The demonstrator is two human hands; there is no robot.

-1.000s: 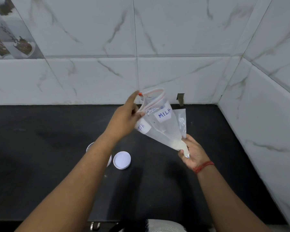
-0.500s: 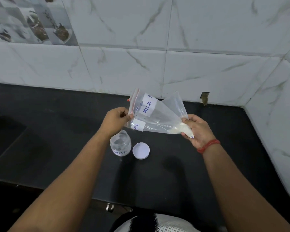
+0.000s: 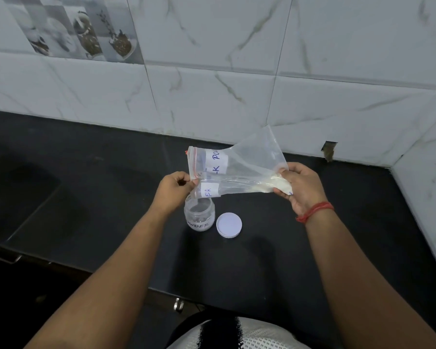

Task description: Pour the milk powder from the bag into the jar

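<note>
Two hands stretch the clear bag (image 3: 239, 170) sideways just above the open jar (image 3: 199, 215): the left hand (image 3: 173, 191) pinches its zip mouth, the right hand (image 3: 300, 185) grips the powder-filled corner. Just right of the jar lies a white lid (image 3: 229, 224) on the black counter (image 3: 86, 197).

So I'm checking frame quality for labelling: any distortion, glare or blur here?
Head view: wide-angle bending curves the tile lines; soft sheen on the bag; jar label and lid stay readable, little blur.
</note>
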